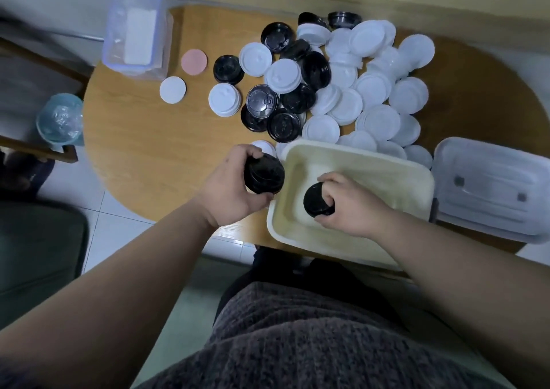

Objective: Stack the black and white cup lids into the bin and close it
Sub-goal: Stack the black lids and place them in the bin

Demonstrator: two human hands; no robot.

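Observation:
A cream bin [413,177] stands at the table's near edge. Inside it my right hand [346,207] grips a stack of black lids [315,199] low over the bin's floor. Just left of the bin, my left hand [230,186] holds another stack of black lids [263,175] above the table. Behind the bin lies a loose heap of white lids [378,97] mixed with black lids [282,120]. The bin's clear cover [491,186] lies flat to the right of the bin.
The round wooden table [143,144] also carries a clear lidded box [137,31] at the back left, a pink disc [194,62] and a white disc [172,89]. A bluish bucket [59,119] sits on a chair to the left. Tiled floor surrounds the table.

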